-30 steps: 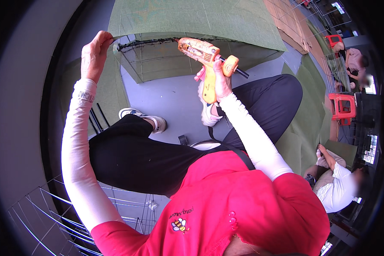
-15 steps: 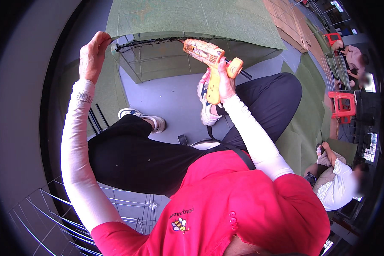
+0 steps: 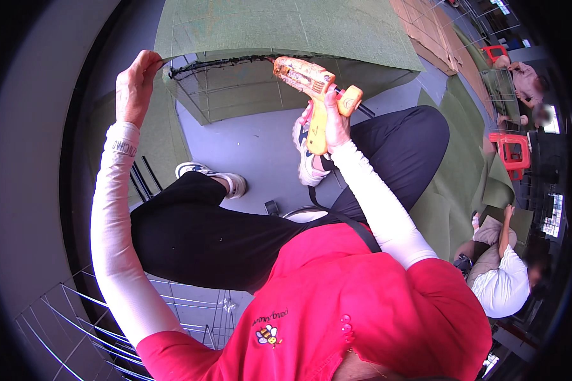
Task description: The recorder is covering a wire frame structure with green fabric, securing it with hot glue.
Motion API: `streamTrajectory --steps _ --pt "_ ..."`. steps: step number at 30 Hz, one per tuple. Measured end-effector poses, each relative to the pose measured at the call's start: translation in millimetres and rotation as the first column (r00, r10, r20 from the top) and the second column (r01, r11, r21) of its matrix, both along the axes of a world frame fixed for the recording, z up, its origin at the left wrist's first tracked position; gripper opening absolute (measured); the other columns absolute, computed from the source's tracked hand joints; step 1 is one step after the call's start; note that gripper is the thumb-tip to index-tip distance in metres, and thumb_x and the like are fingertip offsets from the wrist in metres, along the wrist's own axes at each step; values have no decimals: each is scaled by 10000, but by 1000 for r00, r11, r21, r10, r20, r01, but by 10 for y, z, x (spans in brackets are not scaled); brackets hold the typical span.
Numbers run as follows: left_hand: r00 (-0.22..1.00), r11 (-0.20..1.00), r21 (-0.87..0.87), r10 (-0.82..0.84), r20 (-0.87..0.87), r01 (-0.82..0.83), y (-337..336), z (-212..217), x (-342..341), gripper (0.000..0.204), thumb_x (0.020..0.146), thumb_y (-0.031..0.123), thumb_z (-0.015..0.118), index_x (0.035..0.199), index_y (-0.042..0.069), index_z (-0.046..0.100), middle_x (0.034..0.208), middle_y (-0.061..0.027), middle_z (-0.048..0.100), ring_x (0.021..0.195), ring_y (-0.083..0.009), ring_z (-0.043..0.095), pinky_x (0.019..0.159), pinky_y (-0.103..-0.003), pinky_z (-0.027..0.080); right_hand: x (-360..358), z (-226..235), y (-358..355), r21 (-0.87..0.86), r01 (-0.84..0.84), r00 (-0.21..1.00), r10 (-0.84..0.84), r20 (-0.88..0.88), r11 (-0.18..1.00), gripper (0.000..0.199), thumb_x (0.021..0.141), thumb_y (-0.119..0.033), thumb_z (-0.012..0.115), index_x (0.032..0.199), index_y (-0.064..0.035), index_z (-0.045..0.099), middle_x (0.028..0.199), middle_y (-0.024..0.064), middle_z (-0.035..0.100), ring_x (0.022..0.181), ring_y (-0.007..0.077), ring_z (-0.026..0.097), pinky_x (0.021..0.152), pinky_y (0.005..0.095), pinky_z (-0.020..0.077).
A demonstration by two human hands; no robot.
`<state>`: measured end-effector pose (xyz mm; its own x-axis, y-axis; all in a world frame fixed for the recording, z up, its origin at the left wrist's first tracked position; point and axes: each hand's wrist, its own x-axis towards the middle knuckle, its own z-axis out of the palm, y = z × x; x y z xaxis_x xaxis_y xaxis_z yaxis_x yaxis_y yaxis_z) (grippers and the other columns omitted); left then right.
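A yellow-orange glue gun [image 3: 302,79] with a stained front is held up near twelve o'clock in the view. Its nozzle aims toward ten o'clock, a black stick juts from its back toward four, and its handle hangs toward six. The right hand [image 3: 337,124] grips that handle, fingers wrapped around it.

The nozzle sits at a dark, uneven black seam [image 3: 222,63] that runs along the edge of a wire frame [image 3: 208,95]; whether the tip touches it, I cannot tell. Over the seam, from twelve o'clock, spreads a green sheet [image 3: 286,26], its near edge lifted a little from the frame. At ten o'clock the left hand [image 3: 133,92] is closed in a pinch on that sheet's corner.

Beneath the gun lies the grey floor [image 3: 235,143], with a white shoe [image 3: 309,162] just beyond the handle and another shoe [image 3: 235,184] toward eleven. Some black rods [image 3: 147,174] lie near nine o'clock, and a bare wire rack [image 3: 63,327] stands toward eight.

Farther out, brown cardboard [image 3: 426,35] shows between one and two o'clock. A person in pink [image 3: 526,86] is at two, a red stool [image 3: 511,154] just short of three, and a person in white [image 3: 503,289] at four.
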<state>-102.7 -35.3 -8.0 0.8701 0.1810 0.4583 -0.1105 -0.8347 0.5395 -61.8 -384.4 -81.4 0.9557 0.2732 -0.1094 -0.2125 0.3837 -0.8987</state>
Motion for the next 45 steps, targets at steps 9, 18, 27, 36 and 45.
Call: streamTrajectory --steps 9,18,27,36,45 --pt "1000 1000 -6 13 -13 -13 -15 2 -5 81 836 81 582 888 27 553 788 -113 636 693 -206 636 638 -267 480 1 28 -29 -33 -7 1000 8 28 999 452 841 -460 562 956 -29 490 704 57 522 546 139 557 497 289 499" --pt "999 1000 -18 16 -31 -16 -24 23 -21 79 849 79 566 906 27 549 800 -96 634 715 -157 623 675 -252 473 3 75 -112 -52 26 1000 -26 -6 998 468 823 -481 576 948 -39 487 655 53 523 516 138 553 477 283 499" --pt "998 1000 12 26 -58 -25 -4 27 -31 84 857 85 559 920 29 553 801 -83 626 719 -123 603 689 -242 464 -31 63 -148 -47 61 997 -59 42 997 465 828 -476 573 955 -37 487 663 53 532 520 139 560 472 281 499" --pt "1000 1000 16 19 -7 -19 -52 50 -22 69 841 72 575 887 28 549 776 -102 633 682 -176 629 637 -256 478 -65 9 84 3 25 1000 -24 -15 1000 474 836 -472 561 999 -38 462 678 48 512 521 133 546 478 287 493" --pt "1000 1000 8 5 -7 -5 -39 24 -14 68 843 71 574 889 27 549 780 -100 635 685 -176 629 639 -256 478 -17 -43 -55 -8 54 998 -54 -12 999 488 821 -489 573 976 -37 473 675 51 520 525 138 553 469 286 492"
